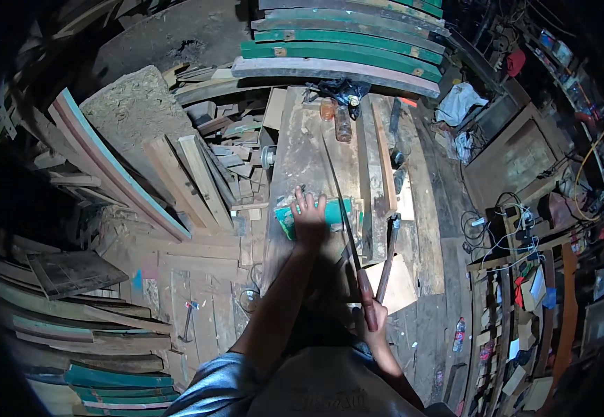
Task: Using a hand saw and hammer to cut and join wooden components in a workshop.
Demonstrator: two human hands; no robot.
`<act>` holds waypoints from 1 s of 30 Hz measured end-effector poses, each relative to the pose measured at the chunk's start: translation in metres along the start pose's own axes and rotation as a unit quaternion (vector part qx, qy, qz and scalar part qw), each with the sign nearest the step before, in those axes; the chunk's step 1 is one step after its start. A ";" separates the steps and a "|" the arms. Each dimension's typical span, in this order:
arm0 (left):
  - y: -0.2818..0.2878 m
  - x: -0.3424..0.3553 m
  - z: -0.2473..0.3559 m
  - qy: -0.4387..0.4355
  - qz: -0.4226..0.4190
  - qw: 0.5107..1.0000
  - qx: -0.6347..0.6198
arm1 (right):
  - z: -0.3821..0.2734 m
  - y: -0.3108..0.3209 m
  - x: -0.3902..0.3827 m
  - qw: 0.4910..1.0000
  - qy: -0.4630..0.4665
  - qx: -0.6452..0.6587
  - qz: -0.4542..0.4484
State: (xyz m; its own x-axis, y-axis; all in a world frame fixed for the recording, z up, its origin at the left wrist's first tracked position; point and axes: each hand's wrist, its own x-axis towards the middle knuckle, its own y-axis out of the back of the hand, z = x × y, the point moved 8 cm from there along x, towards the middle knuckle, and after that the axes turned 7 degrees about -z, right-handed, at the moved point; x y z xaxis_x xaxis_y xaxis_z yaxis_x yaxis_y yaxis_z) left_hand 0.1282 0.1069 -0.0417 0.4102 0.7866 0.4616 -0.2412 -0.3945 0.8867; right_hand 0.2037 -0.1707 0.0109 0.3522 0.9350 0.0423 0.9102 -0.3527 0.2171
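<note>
A green-painted wooden piece (316, 215) lies flat near the middle of the long, worn work surface (302, 167), pinned under the left hand (309, 221), whose fingers are spread open and pressed down on it. Just right of the green piece, the right hand (373, 316) has its fingers clenched around the reddish handle of a long, thin blade (340, 201) that slants across the piece's right end. Beyond the piece, at the surface's far end, stand two plastic bottles (337, 118); a hammer (387, 254) rests just to its right.
</note>
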 end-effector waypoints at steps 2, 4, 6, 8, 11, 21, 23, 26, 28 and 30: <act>-0.007 -0.001 0.000 0.011 -0.047 0.999 -0.006 | 0.009 -0.004 0.005 0.999 -0.037 0.022 -0.030; -0.004 -0.001 0.013 0.004 -0.071 0.997 -0.017 | 0.024 -0.005 0.038 0.999 -0.023 0.020 -0.013; -0.016 -0.006 -0.003 0.003 -0.091 0.996 -0.001 | 0.031 -0.022 0.084 1.000 -0.002 0.028 -0.012; -0.016 -0.010 0.000 0.010 -0.119 0.992 -0.033 | 0.016 -0.028 0.118 0.998 0.061 0.007 0.014; -0.012 -0.005 -0.004 0.007 -0.135 0.989 -0.054 | 0.018 -0.029 0.108 0.999 0.017 0.028 -0.002; -0.004 -0.006 -0.014 0.011 -0.072 0.993 -0.091 | 0.021 -0.017 0.053 0.997 -0.051 0.042 -0.034; 0.017 0.004 0.013 -0.011 -0.117 0.984 -0.135 | 0.047 -0.015 0.104 0.999 0.004 0.036 -0.034; 0.018 0.000 0.002 -0.002 -0.143 0.976 -0.165 | 0.010 -0.035 0.142 0.999 0.045 0.021 -0.004; 0.018 -0.004 0.001 -0.001 -0.143 0.975 -0.171 | 0.004 -0.032 0.130 0.999 0.027 0.047 0.004; 0.014 0.000 -0.002 -0.003 -0.145 0.975 -0.166 | 0.042 -0.020 0.084 0.999 0.044 -0.016 -0.009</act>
State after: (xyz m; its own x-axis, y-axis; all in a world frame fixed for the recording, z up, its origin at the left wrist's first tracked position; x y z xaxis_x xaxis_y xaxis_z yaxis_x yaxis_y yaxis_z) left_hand 0.1228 0.1020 -0.0294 0.5078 0.8393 0.1942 -0.3865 0.0204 0.9221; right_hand 0.2241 -0.0862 -0.0306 0.3135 0.9416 0.1228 0.9083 -0.3351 0.2504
